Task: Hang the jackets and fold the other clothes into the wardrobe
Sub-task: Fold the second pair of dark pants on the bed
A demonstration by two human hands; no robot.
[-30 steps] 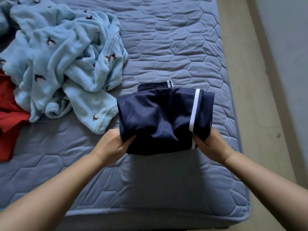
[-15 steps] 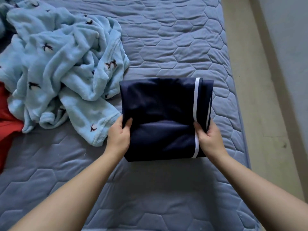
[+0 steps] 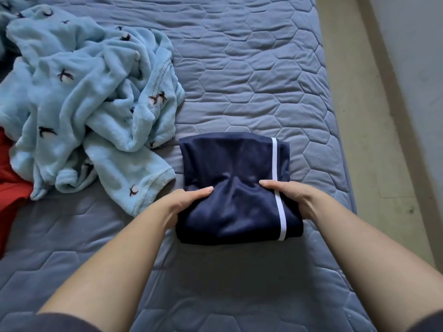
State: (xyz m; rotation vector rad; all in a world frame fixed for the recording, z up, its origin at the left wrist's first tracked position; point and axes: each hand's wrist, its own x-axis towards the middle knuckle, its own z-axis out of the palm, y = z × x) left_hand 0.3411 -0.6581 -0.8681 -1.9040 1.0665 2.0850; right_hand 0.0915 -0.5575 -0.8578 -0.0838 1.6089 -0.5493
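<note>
**Item 1. Navy garment** [image 3: 230,168]: folded into a compact, roughly square bundle and laid on the bed, a little off frame centre towards 4 o'clock. A white stripe [image 3: 275,164] is carried down its right side, from far edge to near edge. The cloth is puckered at the middle, where it is drawn in between the two hands. What kind of garment it is cannot be told from the fold.

**Item 2. Left hand** [image 3: 189,200]: clamped on the bundle's left edge, at the bundle's 9 o'clock. The thumb is laid across the top. The fingers are tucked under the cloth and hidden.

**Item 3. Right hand** [image 3: 287,195]: clamped on the bundle's right edge, at its 3 o'clock, over the stripe. The thumb is laid on top and pointed towards the left thumb. The fingers are hidden beneath. The thumbs are held apart, with a ridge of cloth between them.

**Item 4. Bed** [image 3: 251,68]: covered in blue-grey quilting stitched in hexagons. Most of the frame is filled by it.

**Item 5. Fleece** [image 3: 84,104]: pale blue, printed with small dark bird shapes, heaped unfolded at the bundle's 10 o'clock. One cuff is found just beside the bundle's left edge.

**Item 6. Red cloth** [image 3: 9,188]: seen at the frame's 9 o'clock, partly overlapped by the fleece and cut off by the frame edge.

**Item 7. Floor** [image 3: 374,116]: a beige strip at the bed's 3 o'clock, with a wall [image 3: 419,32] beyond it.
</note>
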